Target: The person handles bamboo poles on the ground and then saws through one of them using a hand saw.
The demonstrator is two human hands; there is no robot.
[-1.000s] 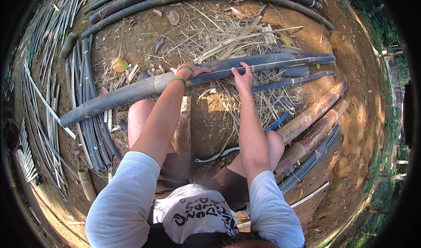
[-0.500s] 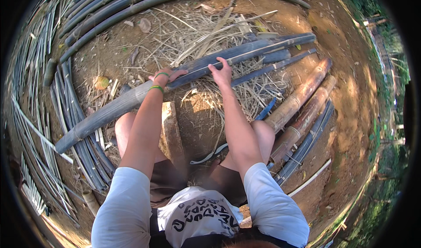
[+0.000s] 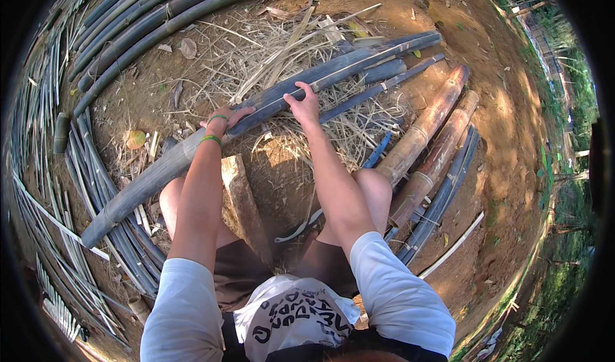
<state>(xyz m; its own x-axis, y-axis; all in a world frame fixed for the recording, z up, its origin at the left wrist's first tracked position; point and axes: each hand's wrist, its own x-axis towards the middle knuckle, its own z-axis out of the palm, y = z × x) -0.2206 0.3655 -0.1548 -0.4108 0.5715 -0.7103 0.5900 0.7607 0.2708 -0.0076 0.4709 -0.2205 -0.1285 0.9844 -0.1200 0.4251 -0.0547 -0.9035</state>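
Note:
A long dark bamboo pole (image 3: pixel 147 181) slants across my lap, from the lower left up to the far right. Along its right half runs a lengthwise split with pale edges. My left hand (image 3: pixel 225 119), with green bands at the wrist, grips the pole near its middle, thumb laid along it. A little farther right, my right hand (image 3: pixel 303 108) holds the pole at the split, thumb and forefinger on its surface. The undersides of both grips are hidden. Between my knees, below the pole, stands a rough wooden block (image 3: pixel 245 195).
Pale bamboo shavings (image 3: pixel 256 57) lie beyond and under the pole. Brown bamboo poles (image 3: pixel 419 134) rest at my right, near a curved blade (image 3: pixel 301 229). Dark bamboo strips (image 3: pixel 106 182) are bundled at my left. Long poles (image 3: pixel 186 17) lie across the far side.
The whole view has shifted, so the pole, hands and ground things appear farther left. Both hands keep about the same grip on the pole.

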